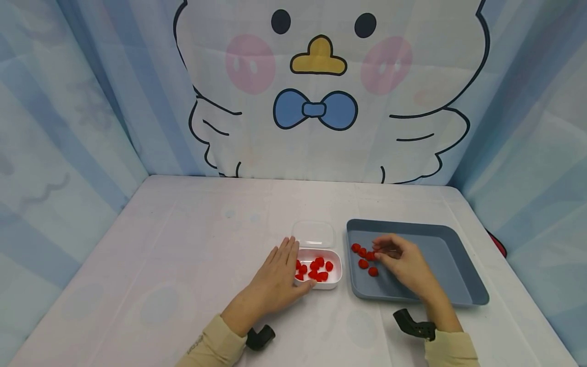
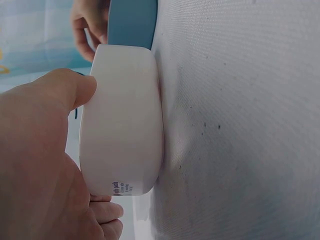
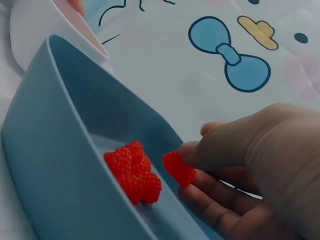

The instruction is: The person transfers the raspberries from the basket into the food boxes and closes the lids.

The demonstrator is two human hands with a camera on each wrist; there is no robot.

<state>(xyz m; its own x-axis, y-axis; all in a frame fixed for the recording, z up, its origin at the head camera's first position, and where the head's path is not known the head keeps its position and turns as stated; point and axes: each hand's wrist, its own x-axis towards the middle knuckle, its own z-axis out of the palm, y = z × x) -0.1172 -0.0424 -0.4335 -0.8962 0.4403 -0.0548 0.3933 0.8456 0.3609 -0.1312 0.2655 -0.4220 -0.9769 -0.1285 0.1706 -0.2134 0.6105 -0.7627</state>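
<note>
A small white box (image 1: 334,278) with several red raspberries (image 1: 316,269) inside stands at the table's middle. My left hand (image 1: 282,275) lies beside it, straight fingers along its left wall and the thumb (image 2: 67,90) pressed on its near wall (image 2: 122,125). To its right, a blue tray (image 1: 451,265) holds a few loose raspberries (image 1: 363,263). My right hand (image 1: 401,260) is inside the tray and pinches one raspberry (image 3: 177,168) between thumb and fingertips, just above the tray floor. Two raspberries (image 3: 134,172) lie close to the left of it.
The box's clear lid (image 1: 314,234) lies flat just behind the box. The blue tray wall (image 3: 55,150) rises close to my right hand. A curtain printed with a cartoon bird (image 1: 316,86) closes off the table's back and sides.
</note>
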